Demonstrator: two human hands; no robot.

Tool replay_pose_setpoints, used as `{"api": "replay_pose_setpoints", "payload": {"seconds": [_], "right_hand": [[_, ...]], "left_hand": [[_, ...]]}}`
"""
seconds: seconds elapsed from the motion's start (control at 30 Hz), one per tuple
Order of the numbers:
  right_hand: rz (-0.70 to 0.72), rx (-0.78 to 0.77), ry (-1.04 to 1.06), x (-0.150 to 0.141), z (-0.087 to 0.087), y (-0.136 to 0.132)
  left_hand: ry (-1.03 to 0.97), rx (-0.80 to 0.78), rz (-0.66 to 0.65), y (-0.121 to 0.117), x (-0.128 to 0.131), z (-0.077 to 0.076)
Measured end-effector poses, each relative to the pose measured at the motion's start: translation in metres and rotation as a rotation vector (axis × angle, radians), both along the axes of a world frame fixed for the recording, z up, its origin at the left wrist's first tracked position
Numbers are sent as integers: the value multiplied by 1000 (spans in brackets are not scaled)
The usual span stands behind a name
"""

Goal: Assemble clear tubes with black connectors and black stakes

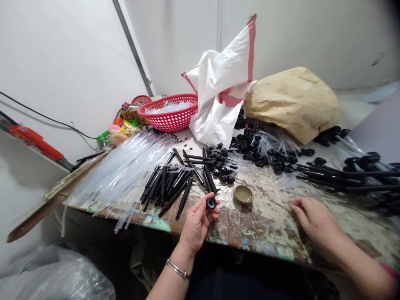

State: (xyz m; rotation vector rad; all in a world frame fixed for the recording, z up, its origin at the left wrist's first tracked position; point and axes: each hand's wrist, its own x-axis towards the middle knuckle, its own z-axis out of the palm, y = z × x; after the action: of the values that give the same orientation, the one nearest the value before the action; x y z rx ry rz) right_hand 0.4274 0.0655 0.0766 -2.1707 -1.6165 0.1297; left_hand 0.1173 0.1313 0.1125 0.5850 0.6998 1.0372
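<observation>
In front of the table's edge, my left hand (pixel 200 218) is closed, pinching a small black round part (pixel 211 203) between thumb and fingers. Its hollow end faces me. My right hand (pixel 317 216) is low over the tabletop on the right, fingers curled and thumb near the index finger; anything between them is too small or hidden to make out. A small brown dish (pixel 243 195) with liquid in it sits between the hands. Just left of the dish lie several black tubes (pixel 168 183), some with thin clear stems.
Long clear plastic tubes (pixel 125 166) cover the table's left. Black pump heads with clear tubes (pixel 278 158) pile up behind the dish. A red basket (pixel 171 118), a white sack (pixel 218 96) and a brown paper bag (pixel 293 100) stand behind. More black parts (pixel 337 177) lie right.
</observation>
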Motion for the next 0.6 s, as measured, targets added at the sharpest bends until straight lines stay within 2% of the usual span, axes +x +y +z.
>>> {"api": "replay_pose_setpoints", "payload": {"seconds": [0.1,0.17,0.27,0.33,0.43,0.6], "right_hand": [[-8,36,212,-16,26,-9],[60,51,326,-38,49,-13],[286,84,430,-82,79,-13],[465,74,459,-113,90,-9],[627,60,361,-148,94,-1],[663,113,-79,-165,84,12]], "left_hand": [[-9,-11,-30,0,-1,1],[-9,-14,-48,0,-2,1],[1,-15,-63,0,-2,1],[7,-17,-72,0,-2,0],[-1,-20,-98,-1,-2,-1],[10,-17,-123,-2,-3,-1]]}}
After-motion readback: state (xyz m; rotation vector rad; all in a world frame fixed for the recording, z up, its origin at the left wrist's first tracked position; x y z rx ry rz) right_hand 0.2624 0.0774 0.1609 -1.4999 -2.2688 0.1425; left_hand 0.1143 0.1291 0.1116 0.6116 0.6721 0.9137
